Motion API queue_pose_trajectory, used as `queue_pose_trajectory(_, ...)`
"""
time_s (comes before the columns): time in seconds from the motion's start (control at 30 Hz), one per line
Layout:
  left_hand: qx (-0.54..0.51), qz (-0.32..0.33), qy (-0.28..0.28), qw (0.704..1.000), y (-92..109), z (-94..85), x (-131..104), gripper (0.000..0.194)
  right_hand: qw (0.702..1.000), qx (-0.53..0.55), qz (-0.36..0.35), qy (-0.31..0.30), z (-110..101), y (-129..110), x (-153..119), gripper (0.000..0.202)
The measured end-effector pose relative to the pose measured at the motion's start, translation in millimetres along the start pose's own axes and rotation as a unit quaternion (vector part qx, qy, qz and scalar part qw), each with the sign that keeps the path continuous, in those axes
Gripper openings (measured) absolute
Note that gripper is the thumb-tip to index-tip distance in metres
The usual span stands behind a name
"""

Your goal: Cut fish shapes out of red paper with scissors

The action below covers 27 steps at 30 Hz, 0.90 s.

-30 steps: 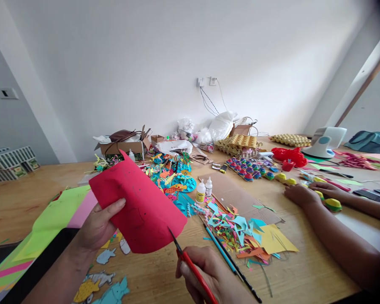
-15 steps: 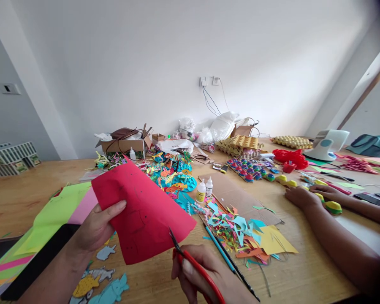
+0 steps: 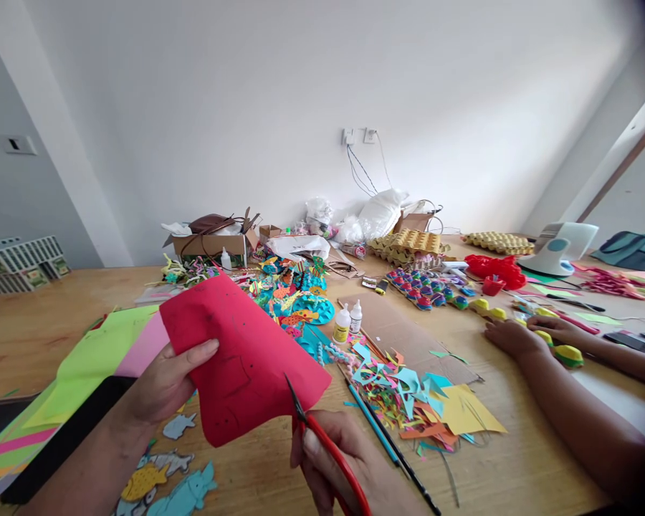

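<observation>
Right grip [image 3: 355, 453] is closed around scissors [image 3: 299, 411] pointing forward-left; left grip [image 3: 166, 378] pinches red sheet [image 3: 247, 351], long axis sloping down-right.

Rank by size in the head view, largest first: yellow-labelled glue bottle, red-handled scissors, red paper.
1. Red paper
2. Red-handled scissors, partly covered by the right hand
3. Yellow-labelled glue bottle

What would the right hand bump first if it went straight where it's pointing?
Probably the red paper: the scissors in the right hand point toward it, though depth is unclear.
</observation>
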<state>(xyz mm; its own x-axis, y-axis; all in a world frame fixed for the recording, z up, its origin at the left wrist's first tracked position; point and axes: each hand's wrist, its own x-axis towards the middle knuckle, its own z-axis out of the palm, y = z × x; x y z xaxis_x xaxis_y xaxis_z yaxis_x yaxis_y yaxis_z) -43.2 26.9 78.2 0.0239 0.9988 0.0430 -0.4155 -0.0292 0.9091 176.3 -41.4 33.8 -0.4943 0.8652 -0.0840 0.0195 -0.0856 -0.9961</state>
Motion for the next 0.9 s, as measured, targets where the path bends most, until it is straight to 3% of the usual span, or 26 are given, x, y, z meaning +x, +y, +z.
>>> queue_pose_trajectory(0.17, -0.004, -0.016, -0.009, 1.000, -0.1, -3.5, 0.3, 0.022, 0.997, -0.006, 0.043, 0.063, 2.3, 8.9, -1.3, 0.063)
queue_pose_trajectory(0.37, -0.009, -0.030, -0.020, 0.999, 0.3, -2.6, -4.6, 0.020, 0.999, -0.040, -0.011, -0.015, -3.8, -2.8, -2.0, 0.068)
queue_pose_trajectory(0.53, -0.004, -0.065, -0.056, 0.996, -1.5, -3.3, -5.2, 0.019, 0.999, -0.032, -0.025, -0.006, -2.1, -10.5, -6.8, 0.063)
queue_pose_trajectory(0.7, 0.014, -0.057, -0.051, 0.997, -2.4, -4.6, -4.7, 0.020, 1.000, -0.010, -0.019, 0.018, 2.6, 2.8, -3.4, 0.063)
queue_pose_trajectory(0.9, 0.022, -0.043, -0.057, 0.997, 2.0, 1.8, -9.3, 0.008, 0.999, 0.019, 0.016, 0.042, 3.2, 20.4, 4.6, 0.062)
